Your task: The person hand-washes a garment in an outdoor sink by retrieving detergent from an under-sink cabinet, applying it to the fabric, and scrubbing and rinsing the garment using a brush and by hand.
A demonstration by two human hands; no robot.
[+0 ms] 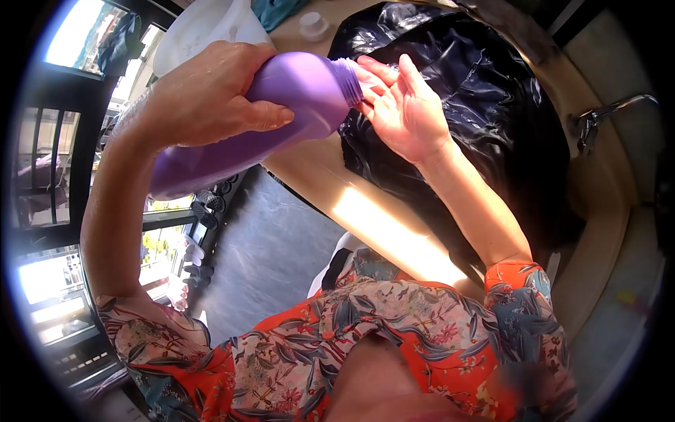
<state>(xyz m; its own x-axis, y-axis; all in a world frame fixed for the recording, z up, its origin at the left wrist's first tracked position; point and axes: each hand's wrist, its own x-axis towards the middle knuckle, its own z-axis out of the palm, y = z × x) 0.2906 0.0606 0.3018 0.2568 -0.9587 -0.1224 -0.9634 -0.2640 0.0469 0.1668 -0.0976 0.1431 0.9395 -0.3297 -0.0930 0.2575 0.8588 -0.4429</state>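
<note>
From the head view, a purple bottle (302, 88) is being held tilted by the left hand (204, 95), its uncapped neck being met by the right hand (411, 116), fingers spread above black plastic (485, 91); any flow is perhaps being hidden, and steadiness is being called for.

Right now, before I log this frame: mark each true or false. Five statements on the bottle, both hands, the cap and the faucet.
1. The left hand grips the purple bottle. True.
2. The bottle stands upright on the ledge. False: it is held tilted over on its side, mouth towards the right hand.
3. The right hand is clenched in a fist. False: it is open, fingers at the bottle's mouth.
4. The faucet is beyond the glossy black material, on the right-hand side. True.
5. A small white cap is screwed onto the bottle. False: the threaded neck is bare; a small white cap sits apart from it.
</note>
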